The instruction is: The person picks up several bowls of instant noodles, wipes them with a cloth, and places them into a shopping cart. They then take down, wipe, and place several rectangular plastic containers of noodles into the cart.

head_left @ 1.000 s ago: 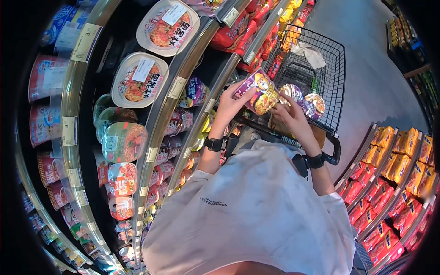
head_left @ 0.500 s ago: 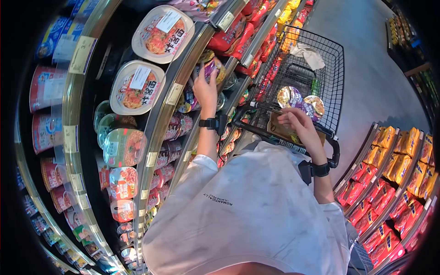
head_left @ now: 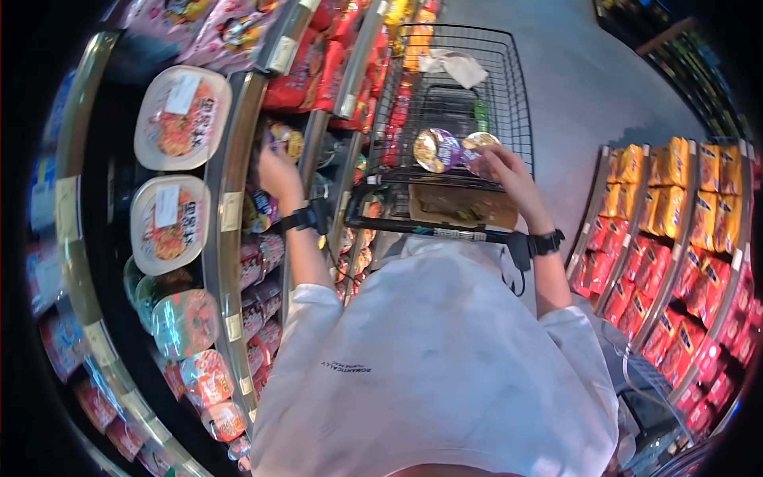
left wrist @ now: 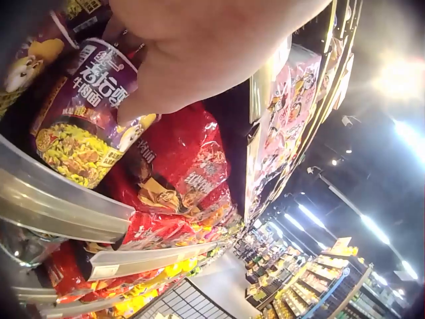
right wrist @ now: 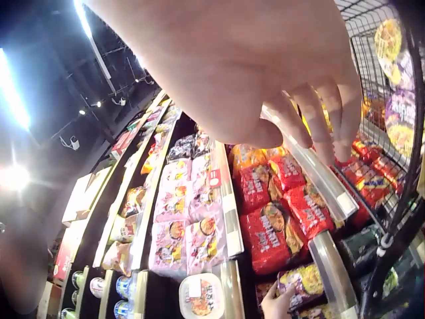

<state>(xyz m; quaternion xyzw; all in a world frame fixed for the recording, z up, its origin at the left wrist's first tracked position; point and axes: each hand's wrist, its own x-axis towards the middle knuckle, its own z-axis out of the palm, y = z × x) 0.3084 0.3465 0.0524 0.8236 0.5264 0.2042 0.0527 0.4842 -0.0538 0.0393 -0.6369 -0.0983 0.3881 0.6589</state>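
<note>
In the head view my left hand [head_left: 280,176] reaches into the shelf on the left and holds a purple instant noodle cup [head_left: 289,143]. The left wrist view shows the thumb across the upper side of this noodle cup [left wrist: 83,123], which stands tilted in view behind the shelf lip; other fingers are hidden. Another purple cup [left wrist: 30,63] is beside it. My right hand [head_left: 509,176] hovers over the cart's near end with loosely bent fingers, holding nothing. It overlaps one of two noodle cups [head_left: 435,151] lying in the black wire cart [head_left: 520,103].
A brown cardboard box [head_left: 485,208] is near the cart handle [head_left: 445,232]. White noodle bowls [head_left: 171,226] line the upper shelf, with red noodle packs [head_left: 298,75] farther along. A white cloth [head_left: 455,67] lies in the cart. Shelves of yellow and red packs [head_left: 664,207] stand at right.
Both hands held the purple cup above the cart handle; my left hand then carried it left to the shelf. My right hand let go and stayed over the cart. The head view has shifted.
</note>
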